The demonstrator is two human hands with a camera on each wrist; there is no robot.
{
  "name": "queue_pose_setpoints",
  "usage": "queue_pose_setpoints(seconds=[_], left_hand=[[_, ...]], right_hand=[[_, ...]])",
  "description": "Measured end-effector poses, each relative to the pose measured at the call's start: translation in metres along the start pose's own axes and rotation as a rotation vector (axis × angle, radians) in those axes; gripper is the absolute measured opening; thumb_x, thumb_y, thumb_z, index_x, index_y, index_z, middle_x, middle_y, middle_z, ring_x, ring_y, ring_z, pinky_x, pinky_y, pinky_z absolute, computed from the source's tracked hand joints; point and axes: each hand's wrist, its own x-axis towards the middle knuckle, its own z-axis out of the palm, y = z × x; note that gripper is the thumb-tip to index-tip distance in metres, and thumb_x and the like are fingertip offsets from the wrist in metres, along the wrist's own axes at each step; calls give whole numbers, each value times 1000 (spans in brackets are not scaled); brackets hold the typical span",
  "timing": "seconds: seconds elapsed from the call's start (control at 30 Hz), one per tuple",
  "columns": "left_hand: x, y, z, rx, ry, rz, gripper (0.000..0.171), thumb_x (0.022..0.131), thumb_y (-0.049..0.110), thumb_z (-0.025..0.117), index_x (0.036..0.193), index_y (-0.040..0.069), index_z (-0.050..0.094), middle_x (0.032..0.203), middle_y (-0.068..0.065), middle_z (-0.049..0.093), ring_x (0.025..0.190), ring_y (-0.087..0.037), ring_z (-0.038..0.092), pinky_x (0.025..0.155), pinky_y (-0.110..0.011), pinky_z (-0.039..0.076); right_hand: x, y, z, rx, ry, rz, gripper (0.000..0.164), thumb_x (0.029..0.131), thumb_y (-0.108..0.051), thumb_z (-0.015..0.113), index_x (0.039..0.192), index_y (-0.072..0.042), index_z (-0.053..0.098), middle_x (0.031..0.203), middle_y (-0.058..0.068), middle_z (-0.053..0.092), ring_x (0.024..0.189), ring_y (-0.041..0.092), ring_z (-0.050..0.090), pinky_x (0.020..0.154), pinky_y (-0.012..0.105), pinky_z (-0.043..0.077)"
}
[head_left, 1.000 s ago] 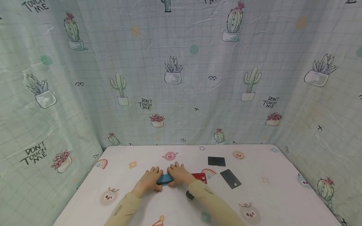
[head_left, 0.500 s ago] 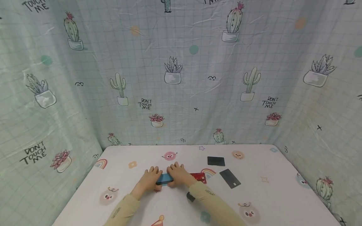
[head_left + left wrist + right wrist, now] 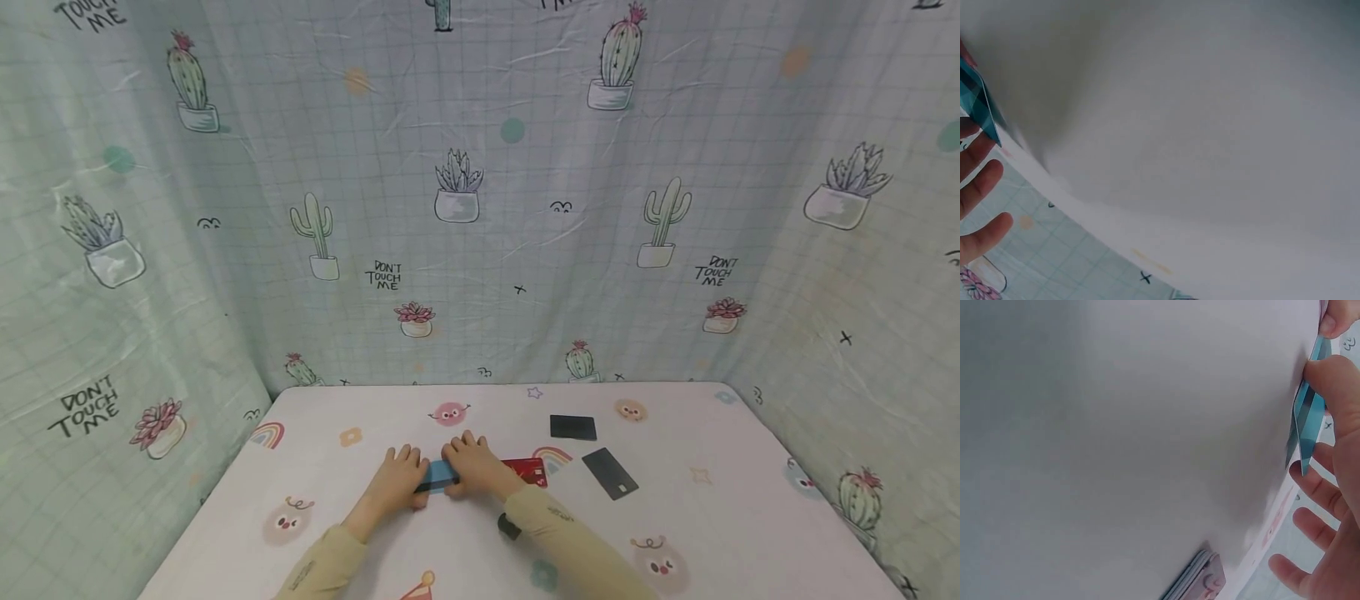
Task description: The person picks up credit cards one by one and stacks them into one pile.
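Observation:
Two blue cards [image 3: 437, 476] seem to lean together on the table, forming a low tent in the right wrist view. My left hand [image 3: 401, 477] pinches their left end. In the left wrist view, a teal card corner [image 3: 982, 109] rests against the fingertips, while other fingers are spread; the thumb is out of that view. My right hand [image 3: 474, 462] pinches the right end. In the right wrist view, its thumb presses the near face of a blue card [image 3: 1311, 419], with fingers behind it. Each hand covers part of the cards.
A red card [image 3: 531, 472] lies partly behind the right forearm, and the right wrist view shows a card stack [image 3: 1200, 578]. Two dark cards [image 3: 573, 427] [image 3: 610, 473] lie to the right. A small black object [image 3: 508, 526] sits beside the right sleeve. Printed curtains [image 3: 480, 250] surround the table.
Both hands stay in nearly the same place, with the left wrist shifting slightly. The blue cards' visible faces look a little lighter, and their dark band has changed, suggesting a small tilt.

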Motion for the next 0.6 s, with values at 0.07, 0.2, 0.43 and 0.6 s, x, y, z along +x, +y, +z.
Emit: queue_pose_setpoints(seconds=[0.07, 0.2, 0.43, 0.6], left_hand=[[0, 0, 1, 23, 14, 11, 42, 61, 41, 68, 85, 9, 57, 77, -4, 49, 75, -19, 43, 68, -39, 39], [-2, 0, 3, 35, 102, 42, 42, 59, 41, 69, 84, 9, 58, 76, -5, 51, 74, -20, 44, 67, -40, 39], [-4, 0, 2, 43, 171, 60, 41, 60, 42, 68, 82, 9, 56, 74, -4, 49, 74, -19, 43, 66, -40, 38], [-5, 0, -1, 17, 97, 32, 39, 60, 39, 69, 82, 10, 57, 75, -4, 50, 74, -19, 43, 66, -38, 39]], right_hand=[[0, 1, 0, -8, 18, -14, 48, 73, -50, 64, 108, -21, 48, 102, -3, 50, 93, 14, 38, 86, 40, 40], [-2, 2, 1, 13, 30, -25, 48, 73, -49, 65, 108, -20, 49, 101, -3, 50, 92, 14, 38, 84, 39, 39], [-2, 4, 3, 20, 32, -29, 49, 74, -48, 65, 111, -20, 51, 102, -3, 51, 92, 14, 37, 82, 37, 38], [-4, 3, 6, -35, 48, -40, 50, 76, -50, 62, 114, -20, 51, 106, -4, 52, 95, 14, 39, 86, 39, 39]])
